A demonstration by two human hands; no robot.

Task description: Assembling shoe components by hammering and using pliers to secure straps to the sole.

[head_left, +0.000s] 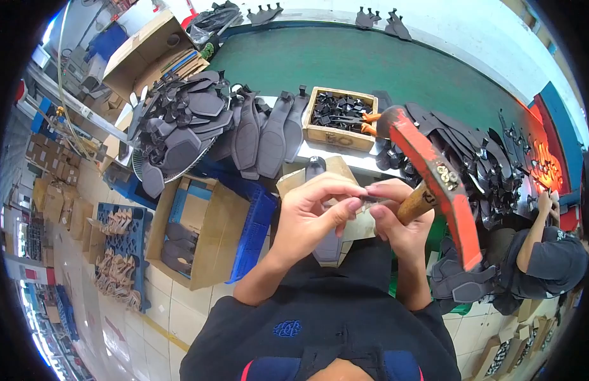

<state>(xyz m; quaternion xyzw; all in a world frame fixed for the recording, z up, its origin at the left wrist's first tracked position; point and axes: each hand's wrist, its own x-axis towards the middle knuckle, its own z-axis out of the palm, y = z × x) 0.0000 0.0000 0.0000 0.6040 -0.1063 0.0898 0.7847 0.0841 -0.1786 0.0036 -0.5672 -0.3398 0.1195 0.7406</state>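
My left hand (313,216) and my right hand (402,223) meet in front of my chest, thumbs and forefingers pinched together. A small piece sits between the fingertips, too small and covered to make out. A hammer (421,153) with a worn red head and short wooden handle rests in my right hand, its head sticking out up and to the right. Under my hands lies a grey shoe sole (328,246), partly hidden by them, on a tan board (336,167). A black heel piece (315,166) shows beyond my left fingers.
Ahead stands a wooden box (340,138) of small black parts with orange-handled pliers (369,120). Grey soles (273,136) and a heaped wire basket (180,127) lie left, beside a cardboard box (209,247) and blue crate (251,235). A co-worker (539,260) sits right.
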